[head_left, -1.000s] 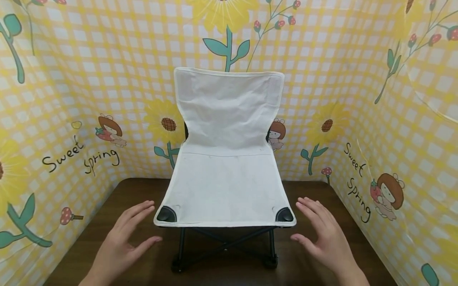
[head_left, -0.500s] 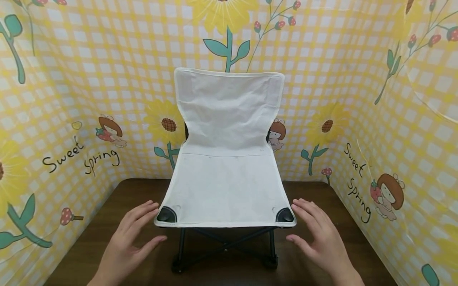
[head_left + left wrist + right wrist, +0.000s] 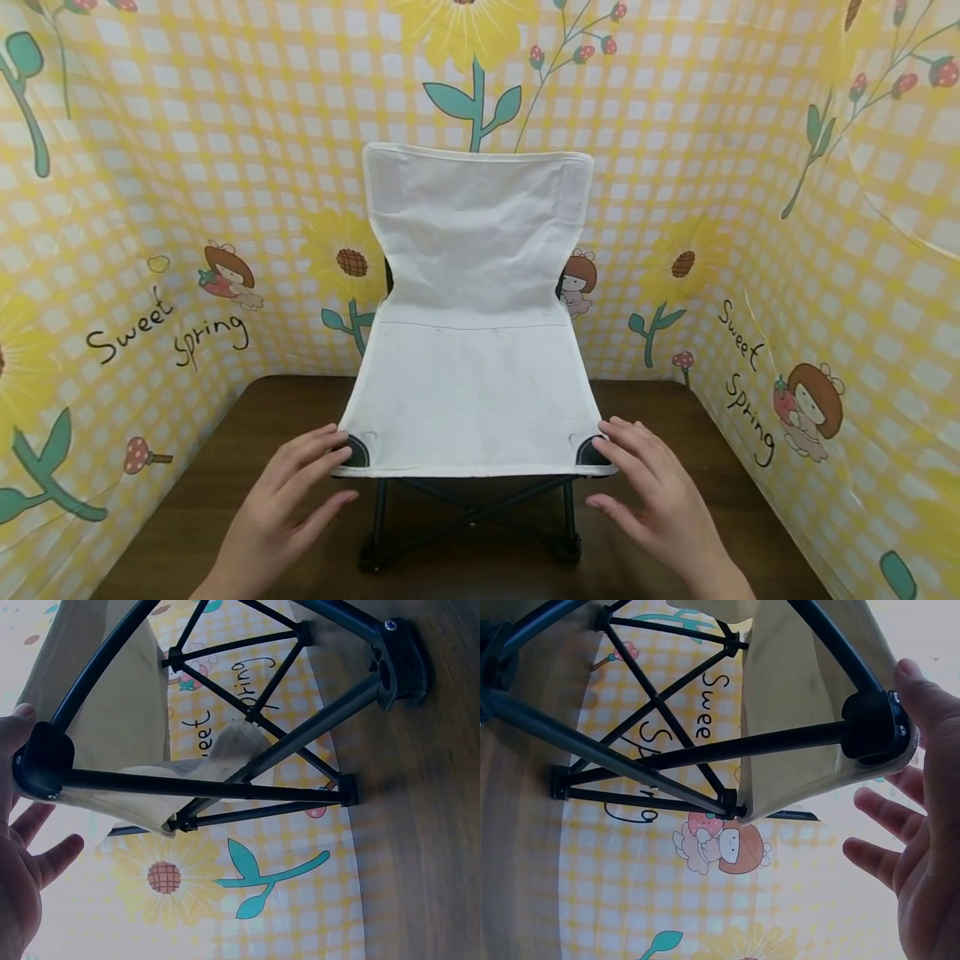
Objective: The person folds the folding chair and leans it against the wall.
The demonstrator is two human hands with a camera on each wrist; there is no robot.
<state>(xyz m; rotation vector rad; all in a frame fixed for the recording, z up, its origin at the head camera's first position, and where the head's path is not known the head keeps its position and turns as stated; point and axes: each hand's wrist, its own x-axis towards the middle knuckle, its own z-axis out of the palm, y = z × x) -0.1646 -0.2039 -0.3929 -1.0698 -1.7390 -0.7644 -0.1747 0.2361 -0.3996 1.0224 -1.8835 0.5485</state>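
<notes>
A folding camp chair [image 3: 477, 392] with white fabric and dark metal legs stands unfolded, its front towards me. My left hand [image 3: 281, 500] is at the front left corner, fingers lying over the black corner patch [image 3: 360, 452] and thumb held apart below. At the opposite corner, my right hand [image 3: 654, 500] mirrors it, fingertips overlapping the other black patch [image 3: 591, 452]. The left wrist view shows the dark corner bracket [image 3: 45, 761] under the seat right by my thumb. A matching bracket [image 3: 881, 727] sits close to my right fingers in the right wrist view.
The chair stands on a dark brown wooden table [image 3: 247, 433]. A yellow checked cloth [image 3: 285, 167] with sunflowers and lettering hangs behind it and along both sides. Crossed tubes [image 3: 472, 512] run between the chair's legs.
Both hands have moved inward, from beside the seat to its front corners, and their fingers now overlap the black patches. The chair has stayed in place.
</notes>
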